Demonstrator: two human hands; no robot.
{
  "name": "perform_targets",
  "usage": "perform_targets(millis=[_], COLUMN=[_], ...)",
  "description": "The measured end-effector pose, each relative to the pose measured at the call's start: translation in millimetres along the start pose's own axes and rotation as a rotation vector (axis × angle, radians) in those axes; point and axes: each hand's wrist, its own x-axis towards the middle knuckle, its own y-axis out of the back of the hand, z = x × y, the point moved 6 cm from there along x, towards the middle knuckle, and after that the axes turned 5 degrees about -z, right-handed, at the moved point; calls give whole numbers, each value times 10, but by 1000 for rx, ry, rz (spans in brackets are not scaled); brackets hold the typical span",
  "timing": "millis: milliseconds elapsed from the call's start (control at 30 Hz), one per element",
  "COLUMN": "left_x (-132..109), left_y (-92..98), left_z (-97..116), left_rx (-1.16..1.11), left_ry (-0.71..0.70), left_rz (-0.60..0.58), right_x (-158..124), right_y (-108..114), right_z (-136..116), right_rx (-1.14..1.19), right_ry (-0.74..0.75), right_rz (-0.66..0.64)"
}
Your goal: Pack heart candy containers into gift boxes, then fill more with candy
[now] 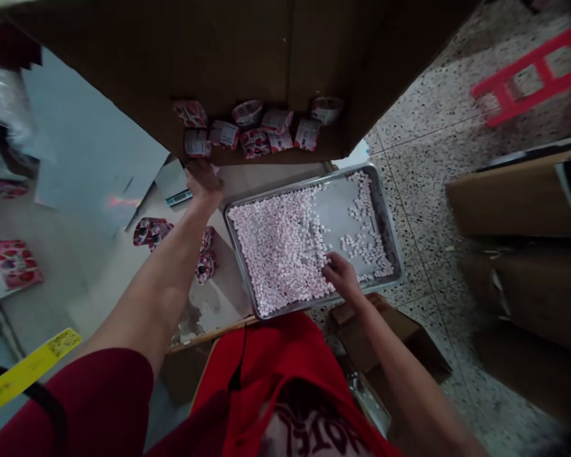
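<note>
A metal tray (330, 190) holds many small pale pink-white balls (285, 247), heaped on its left side and scattered on its right. My right hand (343, 277) is over the tray with fingers drawn together, fingertips at the heap's edge; what they hold is too small to make out. My left hand (203, 180) is curled at the lower edge of a large cardboard box (266, 57), its fingers mostly hidden, and a bit of pink shows beside it. Just above it, small printed packets (223, 134) and paper cups (247, 113) lie in the box. A digital scale (179, 197) is nearby.
Printed cups (153, 232) stand on the table beneath my left forearm. A strawberry-print packet (14, 263) lies far left. A yellow tag (31, 371) hangs at lower left. Cardboard boxes (514, 197) and a red plastic frame (535, 73) are on the right, over the speckled floor.
</note>
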Motion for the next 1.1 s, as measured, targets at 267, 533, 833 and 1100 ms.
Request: perform_targets(millis=[267,533,833,1100], left_x=[-783,-1929,-2047,-2128], left_y=[431,-120,-282,-557], left_z=[107,505,691,677], left_rx=[-86,-509,-373,-377], left_ry=[-112,-249,-505,-553], left_rz=[-94,-172,-181,-197], right_x=[-249,-361,-117,-10], right_y=[76,-246,-493,-609], right_z=[-399,-1040,-1122,-1280], right_rx=[62,1,16,89], right_ry=[22,43,-96,-333], right_rz=[-131,-397,-440,-360])
